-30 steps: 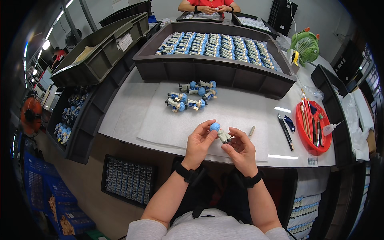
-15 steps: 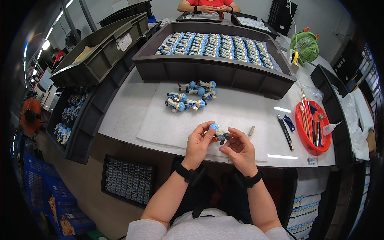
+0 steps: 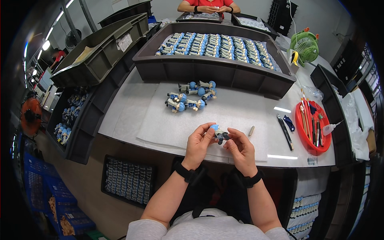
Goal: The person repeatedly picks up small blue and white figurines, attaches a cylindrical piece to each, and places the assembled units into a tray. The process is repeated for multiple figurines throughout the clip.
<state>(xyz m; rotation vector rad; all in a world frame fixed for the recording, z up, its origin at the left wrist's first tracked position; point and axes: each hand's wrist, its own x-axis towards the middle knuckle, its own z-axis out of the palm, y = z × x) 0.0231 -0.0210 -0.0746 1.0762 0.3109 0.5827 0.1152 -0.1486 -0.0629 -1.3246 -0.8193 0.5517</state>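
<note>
A small toy figurine point(image 3: 219, 133) with a blue head and dark legs is held between both hands over the white mat point(image 3: 160, 120) near the table's front edge. My left hand point(image 3: 199, 144) grips its blue head end; my right hand point(image 3: 239, 147) pinches its dark leg end. Both wrists wear black bands. A cluster of several similar blue-capped figurines point(image 3: 191, 97) lies on the mat beyond my hands.
A large dark tray point(image 3: 208, 72) with rows of figurines stands behind the mat. A red dish of brushes and tools point(image 3: 314, 128) sits at right, with dark tweezers point(image 3: 285, 126) beside it. Grey bins point(image 3: 100, 48) stand left. Another person's hands point(image 3: 208, 8) work at the far side.
The figurine has been turned in my hands: its blue head faced up a second ago, and now it lies sideways with the dark legs toward my right hand.
</note>
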